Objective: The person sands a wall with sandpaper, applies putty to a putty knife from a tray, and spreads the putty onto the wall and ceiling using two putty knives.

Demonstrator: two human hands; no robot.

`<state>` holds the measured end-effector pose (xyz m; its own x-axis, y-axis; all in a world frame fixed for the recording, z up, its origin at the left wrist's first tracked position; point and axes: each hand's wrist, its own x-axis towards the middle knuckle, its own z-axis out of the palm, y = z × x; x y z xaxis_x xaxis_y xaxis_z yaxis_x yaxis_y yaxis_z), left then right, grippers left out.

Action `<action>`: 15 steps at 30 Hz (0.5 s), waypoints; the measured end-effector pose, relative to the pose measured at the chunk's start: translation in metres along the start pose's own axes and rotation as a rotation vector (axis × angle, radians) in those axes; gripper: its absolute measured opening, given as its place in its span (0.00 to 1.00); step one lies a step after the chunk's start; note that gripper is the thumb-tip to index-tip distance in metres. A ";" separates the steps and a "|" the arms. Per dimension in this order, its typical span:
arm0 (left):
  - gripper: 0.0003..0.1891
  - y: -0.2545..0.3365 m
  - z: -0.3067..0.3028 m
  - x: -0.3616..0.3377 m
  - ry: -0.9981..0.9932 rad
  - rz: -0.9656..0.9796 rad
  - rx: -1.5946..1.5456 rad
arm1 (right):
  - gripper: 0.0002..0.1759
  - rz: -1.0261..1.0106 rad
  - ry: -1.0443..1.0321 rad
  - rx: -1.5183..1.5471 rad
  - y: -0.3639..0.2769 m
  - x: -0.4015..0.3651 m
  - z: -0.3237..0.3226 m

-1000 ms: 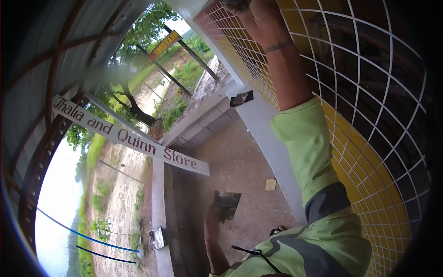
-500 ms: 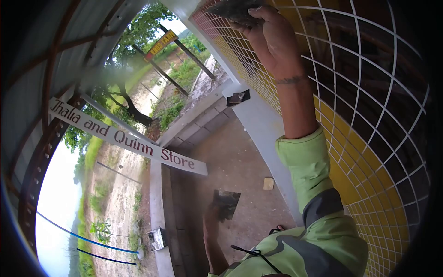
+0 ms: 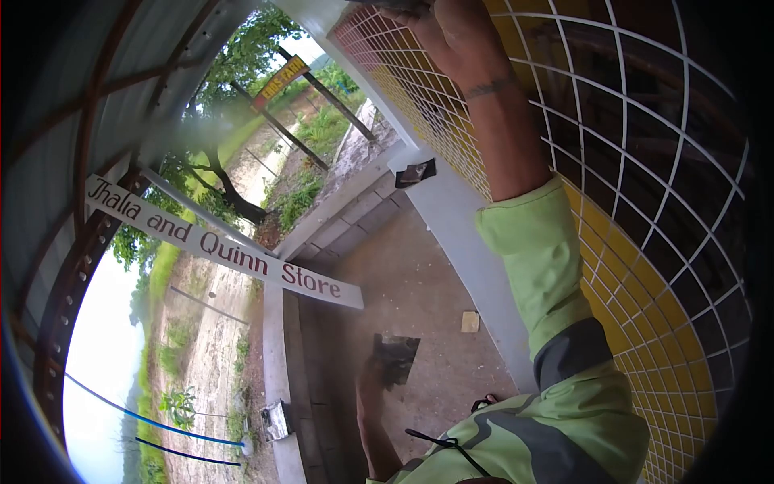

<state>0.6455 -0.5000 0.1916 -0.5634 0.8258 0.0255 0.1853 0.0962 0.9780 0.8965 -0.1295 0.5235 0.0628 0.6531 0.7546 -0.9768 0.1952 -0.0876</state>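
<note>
Head view: right hand (image 3: 426, 22) up at the far edge, fingers bent round a dark slab (image 3: 389, 3), the grip partly cut off.
Dark slab: lying across the top edge, long axis apparently left to right; its full outline is out of sight.
White mesh (image 3: 619, 153): beside the raised arm; whether the hand touches it, I can't tell.
Left hand (image 3: 372, 369): lower and nearer, at the left side of a dark panel (image 3: 401, 360); blur hides how far its fingers open.
Dark panel: above the brown floor (image 3: 439, 282), slanted edge facing right, long axis unclear.
Tan square (image 3: 470, 322): on the floor, right of the panel.
</note>
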 end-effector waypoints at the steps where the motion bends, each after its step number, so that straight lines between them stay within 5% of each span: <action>1: 0.18 -0.001 0.000 0.001 -0.012 0.004 -0.016 | 0.09 -0.005 -0.032 0.022 0.000 0.001 -0.005; 9: 0.19 0.001 0.005 0.004 -0.057 0.005 -0.019 | 0.07 -0.057 -0.027 -0.002 -0.029 -0.024 0.017; 15: 0.19 0.001 0.005 0.010 -0.068 -0.001 -0.023 | 0.14 -0.135 0.069 -0.231 -0.033 -0.083 0.017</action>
<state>0.6441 -0.4884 0.1919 -0.5078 0.8614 0.0112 0.1653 0.0847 0.9826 0.9200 -0.2026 0.4754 0.2108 0.6568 0.7240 -0.8866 0.4404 -0.1413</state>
